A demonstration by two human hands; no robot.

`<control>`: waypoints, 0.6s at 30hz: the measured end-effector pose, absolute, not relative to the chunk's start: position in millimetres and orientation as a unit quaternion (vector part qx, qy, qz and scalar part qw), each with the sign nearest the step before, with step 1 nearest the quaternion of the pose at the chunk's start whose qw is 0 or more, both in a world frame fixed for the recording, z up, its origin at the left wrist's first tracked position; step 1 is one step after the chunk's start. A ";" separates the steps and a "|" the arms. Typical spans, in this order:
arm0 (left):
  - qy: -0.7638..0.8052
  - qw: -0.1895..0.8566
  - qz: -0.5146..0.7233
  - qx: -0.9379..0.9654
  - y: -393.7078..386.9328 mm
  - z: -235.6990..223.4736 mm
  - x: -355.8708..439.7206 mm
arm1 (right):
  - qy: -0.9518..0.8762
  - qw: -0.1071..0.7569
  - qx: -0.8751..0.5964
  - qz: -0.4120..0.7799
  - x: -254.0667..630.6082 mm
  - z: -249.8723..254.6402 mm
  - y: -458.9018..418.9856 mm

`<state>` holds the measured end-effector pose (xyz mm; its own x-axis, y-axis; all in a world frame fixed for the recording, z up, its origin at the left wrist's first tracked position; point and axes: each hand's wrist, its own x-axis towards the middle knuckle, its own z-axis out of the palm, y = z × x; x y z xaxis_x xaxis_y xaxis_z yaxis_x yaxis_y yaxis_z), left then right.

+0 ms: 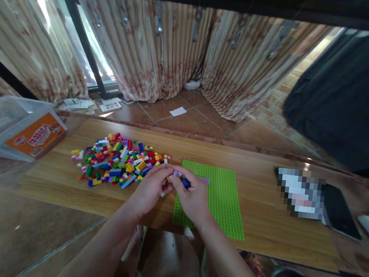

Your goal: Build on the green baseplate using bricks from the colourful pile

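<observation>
My left hand [150,188] and my right hand [193,195] meet over the left edge of a green baseplate [223,192] on a wooden table [262,218]. Both are closed in a pinch on small bricks held between them. A pink and yellow brick [174,174] shows at my left fingertips, and a blue brick [185,182] at my right. A pale purple brick [203,180] sits on the plate just past my right fingers. A pile of several loose coloured bricks [118,160] lies on the table just left of my left hand.
A clear plastic box with an orange label [22,131] stands at the table's left end. A dark phone [339,209] and a blurred item lie at the right. Behind are curtains and a tiled floor with papers. A dark cloth hangs at upper right.
</observation>
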<state>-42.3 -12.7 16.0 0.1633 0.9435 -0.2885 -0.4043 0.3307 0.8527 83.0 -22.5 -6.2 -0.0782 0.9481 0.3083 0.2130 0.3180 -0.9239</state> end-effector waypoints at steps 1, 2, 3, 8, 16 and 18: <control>0.432 0.688 0.495 0.308 -12.8 14.8 -40.3 | -0.636 0.506 -0.458 0.360 81.7 -6.6 -21.8; 0.438 0.680 0.504 0.303 -13.1 13.1 -38.3 | -0.634 0.510 -0.461 0.354 80.4 -6.8 -21.3; 0.445 0.671 0.510 0.302 -13.3 11.1 -36.5 | -0.632 0.514 -0.463 0.349 79.3 -6.8 -21.0; 0.478 0.633 0.528 0.303 -15.7 9.0 -28.6 | -0.633 0.517 -0.468 0.337 76.5 -6.4 -22.6; 0.535 0.581 0.540 0.290 -19.5 22.7 -25.8 | -0.564 0.545 -0.463 0.413 67.1 -9.6 -25.8; 0.532 0.591 0.539 0.278 -19.7 20.1 -26.9 | -0.525 0.552 -0.472 0.443 63.3 -10.7 -24.9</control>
